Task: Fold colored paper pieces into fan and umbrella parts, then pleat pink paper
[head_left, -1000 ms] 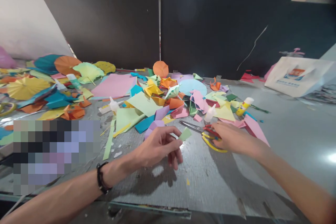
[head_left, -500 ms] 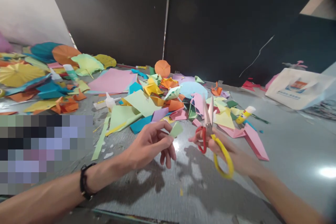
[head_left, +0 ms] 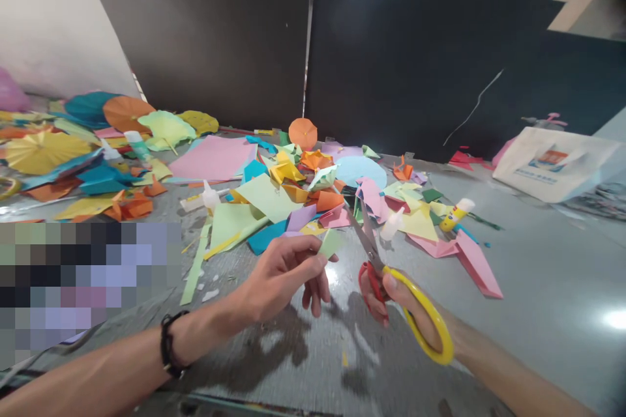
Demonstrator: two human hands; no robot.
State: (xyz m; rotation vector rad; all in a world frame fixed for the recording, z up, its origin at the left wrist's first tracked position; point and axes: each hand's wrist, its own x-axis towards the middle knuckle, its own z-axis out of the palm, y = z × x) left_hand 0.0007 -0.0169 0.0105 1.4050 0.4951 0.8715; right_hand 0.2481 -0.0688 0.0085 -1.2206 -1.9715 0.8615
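My left hand (head_left: 283, 277) pinches a small pale green paper piece (head_left: 331, 243) between thumb and fingers. My right hand (head_left: 398, 303) grips a pair of scissors (head_left: 379, 267) with red and yellow handles, its fingers through the loops. The metal blades (head_left: 362, 231) point up and to the left, close to the green piece but apart from it. Loose coloured paper scraps (head_left: 274, 208) lie in a heap just beyond both hands.
The heap covers a grey table (head_left: 538, 260). A yellow glue stick (head_left: 456, 215) and white glue bottles (head_left: 394, 225) stand among the papers. Paper parasols (head_left: 44, 152) lie at the left, a white tote bag (head_left: 555, 165) at the right, and a pixelated patch (head_left: 83, 287) hides the lower left.
The scissors have risen from the table into my right hand, and their blades now point toward the green piece. My left hand keeps the same pinch on the paper.
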